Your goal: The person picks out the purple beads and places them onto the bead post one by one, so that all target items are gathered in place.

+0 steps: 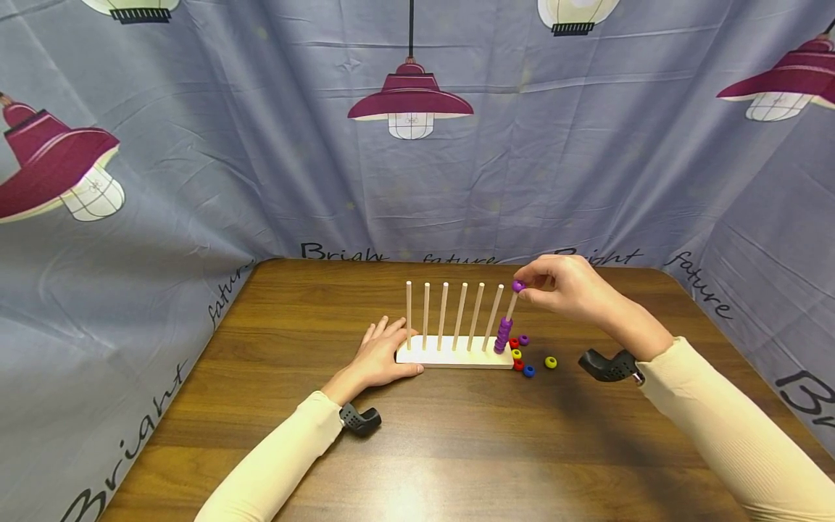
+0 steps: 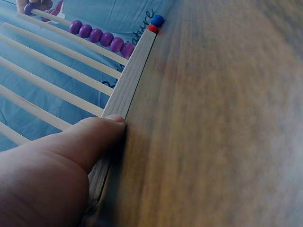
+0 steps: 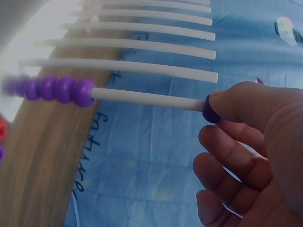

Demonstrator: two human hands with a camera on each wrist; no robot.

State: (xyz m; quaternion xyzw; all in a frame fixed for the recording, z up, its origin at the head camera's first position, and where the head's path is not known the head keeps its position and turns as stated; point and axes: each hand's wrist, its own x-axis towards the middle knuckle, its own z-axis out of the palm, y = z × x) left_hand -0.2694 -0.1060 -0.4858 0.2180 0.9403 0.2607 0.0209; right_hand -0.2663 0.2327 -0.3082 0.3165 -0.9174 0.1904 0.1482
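A pale wooden base (image 1: 457,357) with several upright pegs stands on the table. My right hand (image 1: 566,288) pinches a purple bead (image 3: 210,109) between thumb and fingers, right at the top of the rightmost peg (image 3: 147,98). Lower on that same peg sits a stack of several purple beads (image 1: 503,336); the other pegs carry none. At the base's left end rests my left hand (image 1: 380,357), fingers spread behind it and the thumb (image 2: 97,137) along its front edge.
Loose beads lie by the base's right end: a blue bead (image 1: 529,371), a purple bead (image 1: 524,339), a yellow bead (image 1: 551,362) and several more, some red. The brown wooden table (image 1: 313,312) meets a blue-grey printed curtain (image 1: 313,167) at its back and sides.
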